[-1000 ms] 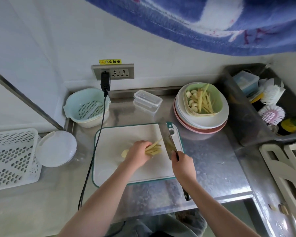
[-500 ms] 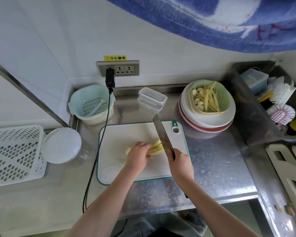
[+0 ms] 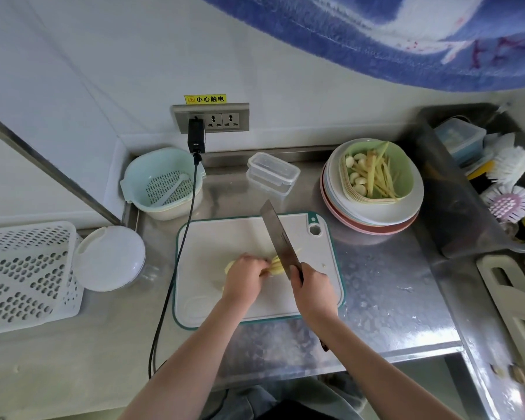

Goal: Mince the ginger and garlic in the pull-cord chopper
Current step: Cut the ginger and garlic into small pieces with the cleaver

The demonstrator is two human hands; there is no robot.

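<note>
Two hands, left (image 3: 243,280) and right (image 3: 313,291), one knife (image 3: 278,237), one cutting board (image 3: 225,234), two clear lidded boxes (image 3: 273,173), two brushes (image 3: 508,180) and one colander (image 3: 161,183) are counted.

Steel counter (image 3: 385,304): bare metal, dull sheen, blotchy reflections. Cutting board (image 3: 225,237): matt white plastic, teal rim. Knife blade (image 3: 278,234): brushed grey metal, faint shine. Ginger (image 3: 275,263): pale yellow, moist-looking cut faces. Colander bowl (image 3: 161,186): smooth pale-blue plastic, perforated insert. Clear tub (image 3: 273,171): glossy see-through plastic. Plate stack (image 3: 406,207): smooth, satin, pastel. Basket (image 3: 28,274): white perforated plastic, matt. Round white lid (image 3: 109,259): glossy. Cloth overhead (image 3: 406,34): blue-white woven fabric, soft nap.
</note>
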